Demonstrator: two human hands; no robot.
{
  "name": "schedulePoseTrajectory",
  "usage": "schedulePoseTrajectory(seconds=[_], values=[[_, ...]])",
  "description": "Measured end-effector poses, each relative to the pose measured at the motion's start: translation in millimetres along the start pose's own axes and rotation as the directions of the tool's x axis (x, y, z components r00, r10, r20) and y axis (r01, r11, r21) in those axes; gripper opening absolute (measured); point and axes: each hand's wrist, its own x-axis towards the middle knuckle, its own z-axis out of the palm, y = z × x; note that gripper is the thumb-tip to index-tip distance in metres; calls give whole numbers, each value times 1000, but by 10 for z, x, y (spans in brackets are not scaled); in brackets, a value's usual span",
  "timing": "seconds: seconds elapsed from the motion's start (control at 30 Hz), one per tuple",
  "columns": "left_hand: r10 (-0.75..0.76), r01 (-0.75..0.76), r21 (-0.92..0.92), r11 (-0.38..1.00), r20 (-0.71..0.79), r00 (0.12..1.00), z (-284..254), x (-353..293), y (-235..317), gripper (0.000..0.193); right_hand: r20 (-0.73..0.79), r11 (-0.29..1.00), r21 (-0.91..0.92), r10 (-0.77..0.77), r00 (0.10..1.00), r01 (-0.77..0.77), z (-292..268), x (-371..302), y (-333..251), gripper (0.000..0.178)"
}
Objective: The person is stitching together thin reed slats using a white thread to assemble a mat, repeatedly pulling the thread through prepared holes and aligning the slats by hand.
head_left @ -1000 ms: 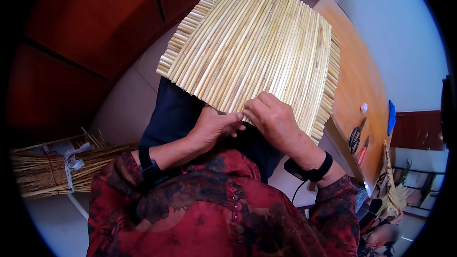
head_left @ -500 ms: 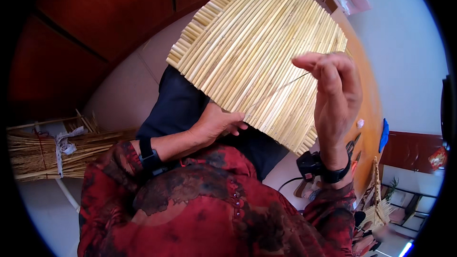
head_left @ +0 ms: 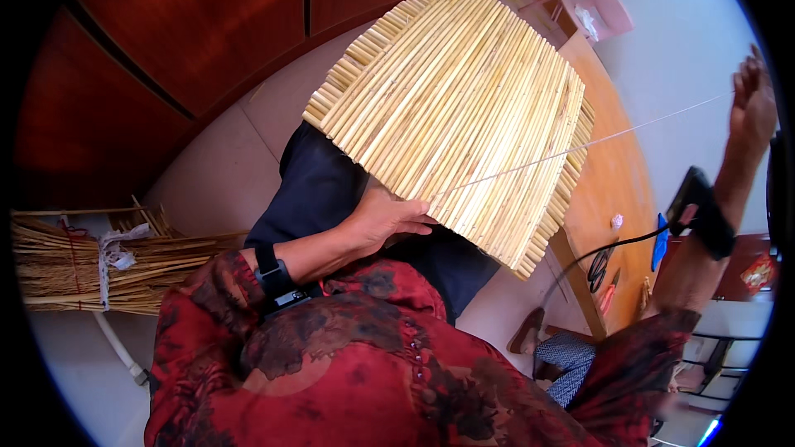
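Note:
A mat of pale, straight plant stalks (head_left: 464,108), laid side by side in layers, rests tilted over my lap. At its near edge my left hand (head_left: 385,219) grips it, thumb on top and the other fingers partly hidden underneath. From beside that thumb a thin pale thread (head_left: 617,134) runs taut across the stalks and up to the far right. My right hand (head_left: 752,108) is raised there at the picture's rim, its fingers closed on the thread's end. Whether a needle is between those fingers is too small to tell.
Bundled dry stalks (head_left: 62,269), tied with white plastic, lie at the left. Beyond the mat stand red-brown cabinets (head_left: 199,25). A wooden table (head_left: 617,190) at the right holds black-handled scissors (head_left: 598,265) and a blue item (head_left: 660,242). A pink chair (head_left: 611,12) stands farther back.
My right hand has swung from above the mat far out to the right, drawing the thread long and taut. The mat has shifted slightly; my left hand keeps its hold.

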Motion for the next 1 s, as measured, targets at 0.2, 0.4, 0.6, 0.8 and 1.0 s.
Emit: schedulePoseTrajectory(seconds=[0.2, 0.4, 0.6, 0.8, 1.0], values=[[-3, 3, -4, 1000, -8, 1000, -90, -40, 46, 41, 930, 957, -136, 33, 367, 258, 898, -2234, 416, 24], [-19, 19, -31, 999, -15, 1000, -111, -44, 14, 47, 973, 966, -170, 133, 189, 196, 1047, -2680, 279, 17], [-4, 4, -17, 1000, 19, 1000, -110, -4, -14, 52, 964, 975, -210, 218, 150, -66, 1057, -2745, 364, 18], [-15, 15, 50, 999, 12, 1000, -110, -18, 36, 50, 868, 529, -409, 477, -138, -743, 1115, -2739, 280, 19], [-32, 30, 49, 998, 43, 999, -113, -15, 32, 47, 858, 626, -507, 430, -279, -593, 1045, -2698, 334, 15]])
